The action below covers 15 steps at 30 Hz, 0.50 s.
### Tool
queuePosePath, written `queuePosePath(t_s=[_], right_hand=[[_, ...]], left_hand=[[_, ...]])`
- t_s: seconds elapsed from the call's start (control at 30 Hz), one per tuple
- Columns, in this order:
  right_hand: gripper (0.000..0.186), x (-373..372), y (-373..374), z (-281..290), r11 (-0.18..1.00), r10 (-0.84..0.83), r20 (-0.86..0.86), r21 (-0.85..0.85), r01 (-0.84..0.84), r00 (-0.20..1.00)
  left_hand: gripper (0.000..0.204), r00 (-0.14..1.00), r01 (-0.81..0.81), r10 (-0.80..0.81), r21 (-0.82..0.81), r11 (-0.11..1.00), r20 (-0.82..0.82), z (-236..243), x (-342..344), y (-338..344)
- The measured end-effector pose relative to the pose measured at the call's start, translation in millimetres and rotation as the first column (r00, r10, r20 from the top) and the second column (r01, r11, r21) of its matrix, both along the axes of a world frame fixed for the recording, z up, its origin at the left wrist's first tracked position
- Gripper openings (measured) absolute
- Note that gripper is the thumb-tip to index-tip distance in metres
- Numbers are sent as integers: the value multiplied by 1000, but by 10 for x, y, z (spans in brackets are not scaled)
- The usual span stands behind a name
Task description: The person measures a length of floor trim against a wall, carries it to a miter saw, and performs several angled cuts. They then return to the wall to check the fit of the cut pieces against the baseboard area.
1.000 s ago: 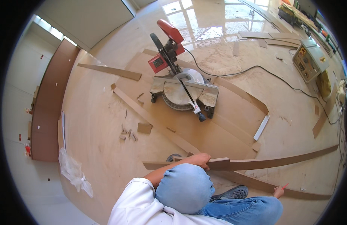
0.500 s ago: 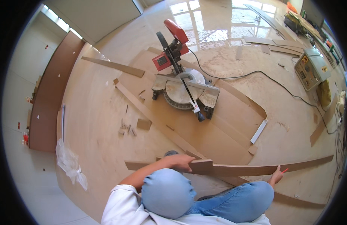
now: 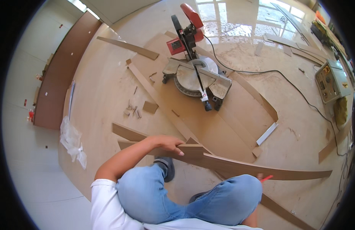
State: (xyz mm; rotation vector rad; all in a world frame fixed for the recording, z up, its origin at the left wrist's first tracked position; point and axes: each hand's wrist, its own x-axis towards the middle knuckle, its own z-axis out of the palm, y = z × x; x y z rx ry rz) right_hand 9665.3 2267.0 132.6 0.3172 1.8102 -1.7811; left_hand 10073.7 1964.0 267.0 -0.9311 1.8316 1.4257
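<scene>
Before the knees [image 3: 244, 197]: brown boards [image 3: 231, 167] overlap lengthwise | left hand [image 3: 170, 143]: fingers clamped on the boards, likely to align them | right hand [image 3: 260, 176]: mostly knee-hidden, can't judge its fingers; red stick [image 3: 267, 178] beside it | miter saw [image 3: 191, 78]: on cardboard [image 3: 242, 126], presumably sparing the floor [image 3: 89, 107].

Floor [image 3: 97, 103]: glossy beige, dusty ahead of you
Window reflections [image 3: 239, 30]: bright, far ahead
Your left: white panels [image 3: 39, 176], brown panel [image 3: 62, 76]
</scene>
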Motion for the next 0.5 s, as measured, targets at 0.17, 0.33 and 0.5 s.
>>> queuePosePath(t_s=[0.17, 0.33, 0.5], right_hand=[[39, 388, -319, -58, 982, -71, 345, -138, 126, 936], [28, -749, 35, -552, 893, 206, 193, -438, -104, 959], [26, -480, 34, -473, 950, 101, 87, -304, -70, 991]], left_hand=[[63, 978, 10, -41, 152, 988, 204, -210, 217, -138], [64, 985, 36, -50, 91, 995, 163, -199, 485, -428], [69, 951, 224, -246, 131, 966, 188, -466, 790, -820]])
